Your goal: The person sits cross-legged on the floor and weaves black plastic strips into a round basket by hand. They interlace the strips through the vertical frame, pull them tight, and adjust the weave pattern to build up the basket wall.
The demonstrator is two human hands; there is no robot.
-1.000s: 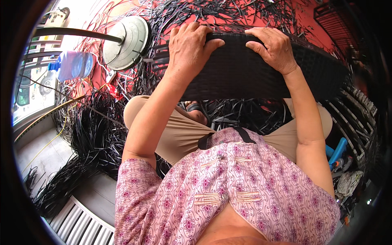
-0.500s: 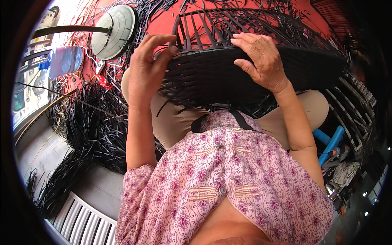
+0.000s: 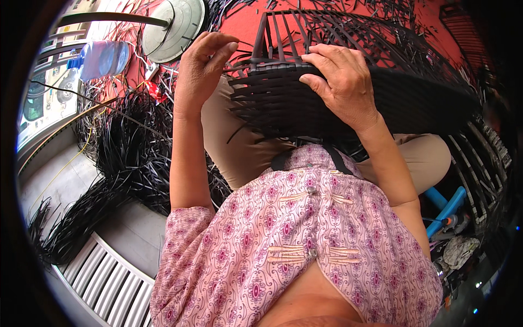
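Across my lap stands a black woven piece (image 3: 348, 103) of flat plastic strips, like a basket or seat panel. Its near part is tightly woven; beyond the rim, bare ribs (image 3: 278, 38) spread in a fan. Loose strip ends stick out at its left edge. My right hand (image 3: 343, 82) holds the rim, fingers over the top and thumb on the near side. Left of the corner, my left hand (image 3: 204, 65) is raised with thumb and forefinger pinched together. A thin black strip seems to run from these fingers to the corner; its hold is partly hidden.
A heap of loose black strips (image 3: 131, 141) lies at the left, above a white slatted surface (image 3: 109, 283). Farther off are a round grey base with a pole (image 3: 182, 32) and a clear bottle (image 3: 103, 60). A blue-handled tool (image 3: 449, 210) lies at the right.
My left hand has drawn left, away from the corner of the woven piece. The right hand stays on the rim. The whole view has shifted slightly.
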